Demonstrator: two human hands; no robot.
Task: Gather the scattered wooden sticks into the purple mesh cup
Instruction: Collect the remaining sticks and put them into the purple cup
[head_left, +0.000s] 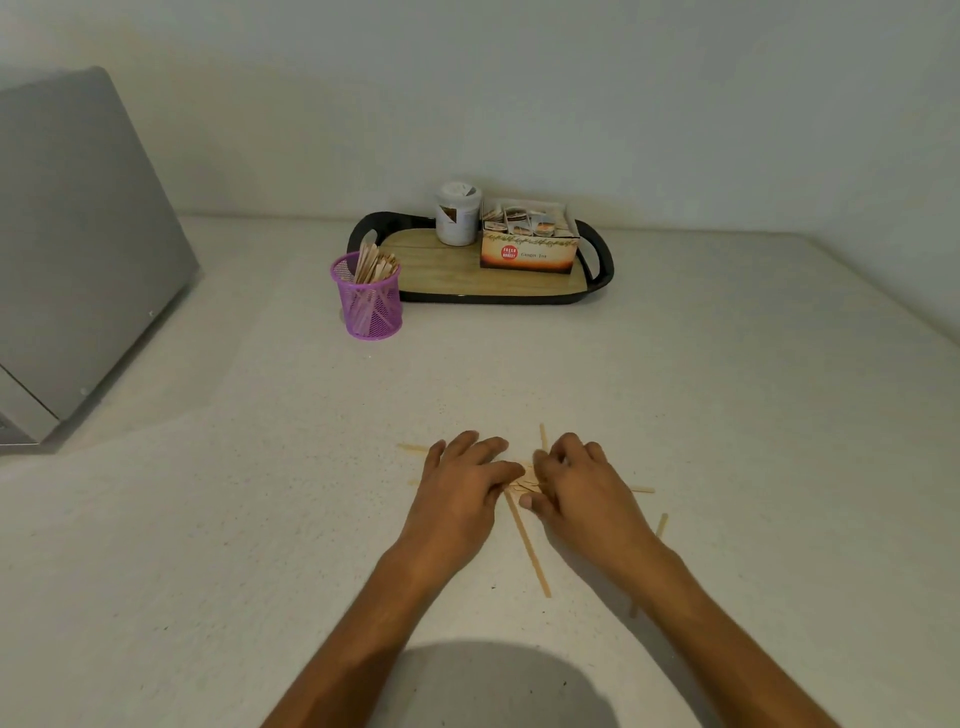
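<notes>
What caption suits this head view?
Both hands gather scattered wooden sticks on the counter, far from the purple mesh cup.

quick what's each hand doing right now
Left hand: open, fingers flat on the scattered thin wooden sticks on the table.
Right hand: fingers curled over the same pile; whether it grips a stick cannot be told.

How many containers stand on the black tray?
2: a white jar at the tray's back left, and an open tea box right of it. Nothing appears hidden behind them.
</notes>
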